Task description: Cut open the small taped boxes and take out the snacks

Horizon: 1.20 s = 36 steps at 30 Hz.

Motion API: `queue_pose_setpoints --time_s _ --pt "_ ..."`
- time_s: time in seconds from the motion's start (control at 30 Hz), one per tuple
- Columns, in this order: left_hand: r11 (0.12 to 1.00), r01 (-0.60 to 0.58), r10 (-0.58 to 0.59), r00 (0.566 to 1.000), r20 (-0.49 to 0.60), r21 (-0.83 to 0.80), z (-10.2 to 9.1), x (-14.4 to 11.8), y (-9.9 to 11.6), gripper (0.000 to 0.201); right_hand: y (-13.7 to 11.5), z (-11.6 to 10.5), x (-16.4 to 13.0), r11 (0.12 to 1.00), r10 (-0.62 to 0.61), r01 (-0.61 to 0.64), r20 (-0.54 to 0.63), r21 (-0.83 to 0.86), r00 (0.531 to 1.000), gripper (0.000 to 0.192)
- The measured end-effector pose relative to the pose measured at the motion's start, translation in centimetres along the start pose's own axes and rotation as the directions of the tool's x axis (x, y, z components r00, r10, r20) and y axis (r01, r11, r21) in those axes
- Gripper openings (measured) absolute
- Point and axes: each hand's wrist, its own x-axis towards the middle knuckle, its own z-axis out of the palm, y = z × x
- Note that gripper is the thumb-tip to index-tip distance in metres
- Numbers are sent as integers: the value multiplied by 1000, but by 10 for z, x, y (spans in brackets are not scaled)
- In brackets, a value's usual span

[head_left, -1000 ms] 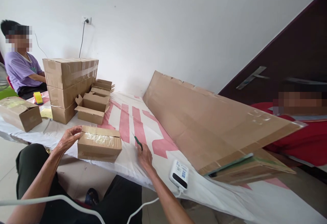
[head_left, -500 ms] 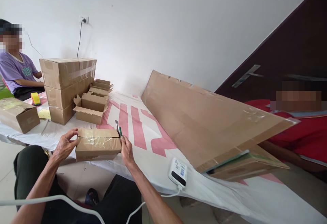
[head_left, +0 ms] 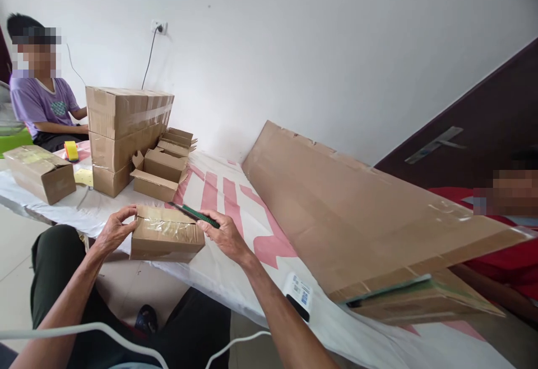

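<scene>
A taped cardboard box [head_left: 166,240] sits at the near edge of the table, its top flaps closed under clear tape. My left hand [head_left: 119,227] grips the box's left end, thumb and fingers at the upper corner. In my right hand [head_left: 221,235] is a box cutter [head_left: 197,215] with a green handle, its blade extended and pointing left over the top right part of the box. Whether the blade touches the cardboard I cannot tell.
Stacked cartons [head_left: 120,139] and open small boxes [head_left: 157,175] stand behind. Another taped box [head_left: 42,175] and a yellow tape roll [head_left: 71,151] lie left. A large cardboard sheet [head_left: 336,212] leans at right near a white device [head_left: 300,296]. Two people sit nearby.
My right hand has come off the box's right end and raised the box cutter, turning its blade from upright to pointing left above the box. The left hand keeps its hold.
</scene>
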Motion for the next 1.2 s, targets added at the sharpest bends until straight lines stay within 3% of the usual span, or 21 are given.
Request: queue_pose_setpoints --time_s 0.13,0.5,0.9,1.2 --pt "1000 18 -18 1000 -1 -20 2 -5 2 57 -24 11 10 994 -74 84 119 -74 990 30" --pt "995 45 -46 999 -11 -90 6 -9 0 49 -45 17 30 978 -86 134 273 -163 958 30" --pt "991 88 -86 996 20 -103 8 -8 1 49 -57 18 37 951 -93 170 285 -259 954 26" --pt "987 107 -106 994 17 -121 7 -9 1 48 -62 21 42 906 -160 264 311 -330 937 25"
